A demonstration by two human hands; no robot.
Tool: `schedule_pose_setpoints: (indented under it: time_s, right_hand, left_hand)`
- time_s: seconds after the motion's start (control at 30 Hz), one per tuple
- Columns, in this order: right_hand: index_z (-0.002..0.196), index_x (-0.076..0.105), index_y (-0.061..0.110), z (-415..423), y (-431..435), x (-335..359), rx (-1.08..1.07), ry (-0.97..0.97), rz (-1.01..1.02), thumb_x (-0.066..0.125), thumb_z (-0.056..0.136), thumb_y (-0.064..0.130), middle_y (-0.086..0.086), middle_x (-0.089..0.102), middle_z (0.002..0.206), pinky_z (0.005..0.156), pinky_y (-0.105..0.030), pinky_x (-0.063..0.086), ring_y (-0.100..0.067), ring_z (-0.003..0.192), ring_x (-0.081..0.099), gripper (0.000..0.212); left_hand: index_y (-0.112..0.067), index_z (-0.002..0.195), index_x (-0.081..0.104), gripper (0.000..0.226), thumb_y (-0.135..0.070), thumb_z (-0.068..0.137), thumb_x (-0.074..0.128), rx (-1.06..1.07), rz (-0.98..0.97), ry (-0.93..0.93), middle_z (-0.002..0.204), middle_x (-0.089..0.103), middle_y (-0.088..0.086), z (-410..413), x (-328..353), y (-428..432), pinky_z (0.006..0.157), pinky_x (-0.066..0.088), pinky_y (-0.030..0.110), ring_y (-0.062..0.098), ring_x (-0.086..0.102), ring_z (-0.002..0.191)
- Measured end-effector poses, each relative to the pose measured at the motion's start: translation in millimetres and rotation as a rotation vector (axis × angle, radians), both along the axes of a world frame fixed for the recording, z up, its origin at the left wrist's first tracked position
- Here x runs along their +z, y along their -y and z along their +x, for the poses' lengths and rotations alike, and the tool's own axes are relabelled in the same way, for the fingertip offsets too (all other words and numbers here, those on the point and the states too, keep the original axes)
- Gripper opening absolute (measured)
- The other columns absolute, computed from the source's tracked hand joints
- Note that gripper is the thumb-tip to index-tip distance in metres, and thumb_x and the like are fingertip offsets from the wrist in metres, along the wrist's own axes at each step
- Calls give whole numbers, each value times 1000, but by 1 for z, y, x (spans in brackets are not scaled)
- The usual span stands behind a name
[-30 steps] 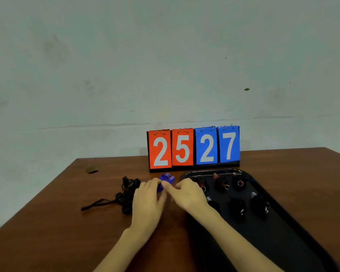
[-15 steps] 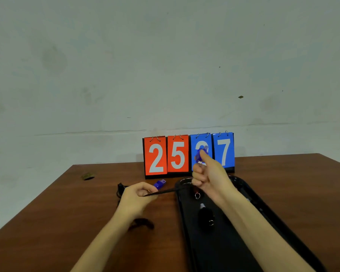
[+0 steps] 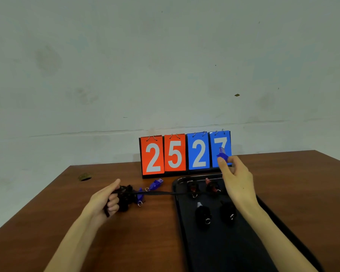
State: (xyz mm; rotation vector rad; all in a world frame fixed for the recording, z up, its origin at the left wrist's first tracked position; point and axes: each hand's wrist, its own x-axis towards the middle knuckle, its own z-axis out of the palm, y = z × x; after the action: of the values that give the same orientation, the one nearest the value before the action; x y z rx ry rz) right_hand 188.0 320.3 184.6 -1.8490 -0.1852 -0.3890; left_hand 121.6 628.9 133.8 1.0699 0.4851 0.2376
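Hands apart: left hand (image 3: 106,201) grips the black lanyards (image 3: 126,195) at the tray's (image 3: 224,252) 9 o'clock, right hand (image 3: 238,181) pinches a blue whistle (image 3: 222,153) up past its 12. Early days I reckon, several dark whistles (image 3: 202,213) left inside.

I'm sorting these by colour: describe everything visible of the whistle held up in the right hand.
The whistle is small, of translucent blue-violet plastic by its look, narrower tip pointing up. The right hand pinches its lower end between thumb and fingertips, holding it above the far end of the black tray, in front of the blue 7 card. Nothing else visibly touches it; whether a ring or cord hangs from it cannot be told.
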Motion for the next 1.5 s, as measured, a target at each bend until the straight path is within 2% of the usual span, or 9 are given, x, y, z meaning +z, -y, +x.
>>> schedule_pose_setpoints:
  time_s: [0.07,0.3,0.37,0.47,0.6,0.8,1.1,1.27,1.5]
  right_hand:
    - [102,51,15,0,-1,-4,8,-5,15,49,93,38,-5,63,79,50,-19,41,-8,63,56,25]
    - [101,54,8,-13,-26,-11,450,-212,283,45,95,32,-7,71,74,57,-22,52,-14,62,67,27]
    - [106,58,11,-15,-30,-13,522,-232,295,47,93,34,-3,74,90,79,-28,54,-14,85,70,29]
    - [109,64,20,-17,-32,-14,537,-208,258,52,82,45,8,69,104,92,-26,47,-6,103,62,39]
    - [102,66,11,-16,-25,-14,551,-221,344,55,85,38,1,67,69,61,-23,53,-14,67,65,34]
    - [94,71,12,-10,-27,-24,463,-220,370,58,84,36,-1,72,85,91,-38,52,-17,101,65,29]
    - [104,70,11,-22,-41,-34,426,-328,557,64,82,20,-7,71,101,76,-29,53,-19,99,66,24]
    - [104,65,11,-14,-29,-26,350,-347,758,58,87,22,-9,72,98,80,-33,53,-19,95,67,21]
    - [104,63,12,0,-17,-26,241,-256,294,55,91,18,-5,69,83,63,-22,54,-15,80,67,16]
  left_hand:
    - [-4,88,59,19,-23,87,62,89,200,-42,48,45,0,1,-1,4,32,31,18,9,38,37]
    - [-28,103,63,18,-35,86,61,134,1831,-424,113,55,-7,-1,-18,41,89,41,25,10,47,105]
    - [-28,105,61,18,-30,88,60,79,1765,-242,114,52,-8,5,-12,58,94,38,23,9,47,111]
    - [-21,96,64,15,-29,93,52,-197,1116,115,100,64,-9,12,16,106,94,45,25,7,59,100]
    - [-10,110,62,41,-44,92,45,-536,246,260,85,71,9,22,36,164,69,55,33,23,68,77]
    - [-4,99,59,27,-28,95,48,-564,305,316,69,54,2,18,37,157,41,26,18,7,36,47]
    - [-13,92,63,24,-32,94,49,-387,637,181,60,55,0,15,30,155,36,27,15,3,37,37]
    - [-12,101,61,31,-38,94,48,-807,623,103,62,55,-1,14,39,137,37,22,17,5,31,39]
    - [-24,89,64,12,-34,90,57,-711,1220,96,59,58,-8,14,63,96,49,38,13,2,47,47]
